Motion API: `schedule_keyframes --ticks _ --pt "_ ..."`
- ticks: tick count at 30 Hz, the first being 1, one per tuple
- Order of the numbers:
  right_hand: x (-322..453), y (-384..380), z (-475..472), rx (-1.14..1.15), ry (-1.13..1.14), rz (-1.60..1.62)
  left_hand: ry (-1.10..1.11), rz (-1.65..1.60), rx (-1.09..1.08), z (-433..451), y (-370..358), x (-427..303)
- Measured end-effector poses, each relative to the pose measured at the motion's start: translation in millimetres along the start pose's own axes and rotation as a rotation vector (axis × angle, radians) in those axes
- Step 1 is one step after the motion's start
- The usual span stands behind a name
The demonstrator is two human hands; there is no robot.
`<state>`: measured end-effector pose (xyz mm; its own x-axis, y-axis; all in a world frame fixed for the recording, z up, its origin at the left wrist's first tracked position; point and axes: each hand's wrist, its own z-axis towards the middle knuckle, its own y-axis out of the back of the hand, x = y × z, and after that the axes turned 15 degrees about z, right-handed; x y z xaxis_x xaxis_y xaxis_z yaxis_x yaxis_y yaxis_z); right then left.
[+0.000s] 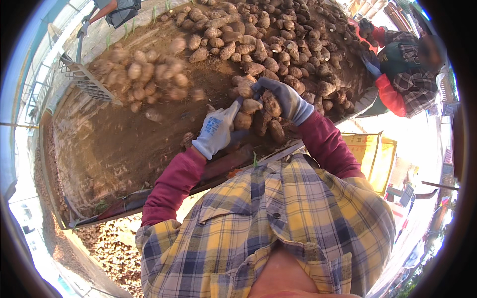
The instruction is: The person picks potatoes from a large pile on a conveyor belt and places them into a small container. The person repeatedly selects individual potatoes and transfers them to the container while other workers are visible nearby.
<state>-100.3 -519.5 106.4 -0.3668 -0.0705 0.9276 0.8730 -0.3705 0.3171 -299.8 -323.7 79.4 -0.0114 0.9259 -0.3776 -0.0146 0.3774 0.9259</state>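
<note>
Both my hands wear coated work gloves over a soil-covered table. My right hand [281, 97] has its fingers curled round a brown taro corm [271, 104]. My left hand [220, 128] reaches from the left, its fingers against a cluster of smaller taro corms [251, 106]; how firmly it grips them is partly hidden. More corms hang or lie just below my right hand. Beyond my hands spreads a large heap of taro corms [283, 56]. At the upper left, a blurred batch of corms [145, 76] lies in front of a metal fork [87, 80].
A co-worker's gloved hand [84, 29] holds the fork's handle at the upper left. Another person [402, 70] in gloves and red sleeves works at the heap's right end. The table's near rim [123, 214] runs below my arms. A yellow printed carton [372, 156] stands at right.
</note>
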Motion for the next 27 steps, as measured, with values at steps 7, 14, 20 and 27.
schedule_keyframes --ticks 7,14,20,27 --pt "7 -20 -49 -0.503 -0.374 0.374 -0.294 -0.056 -0.179 9 -24 1" --pt "21 8 -59 -0.035 -0.453 0.559 -0.339 0.077 -0.093 6 -21 2" --pt "15 -21 -49 -0.314 -0.483 0.529 -0.083 0.036 -0.094 7 -25 -24" --pt "-5 -16 -59 -0.430 -0.055 0.761 0.069 -0.241 -0.135 6 -28 -32"
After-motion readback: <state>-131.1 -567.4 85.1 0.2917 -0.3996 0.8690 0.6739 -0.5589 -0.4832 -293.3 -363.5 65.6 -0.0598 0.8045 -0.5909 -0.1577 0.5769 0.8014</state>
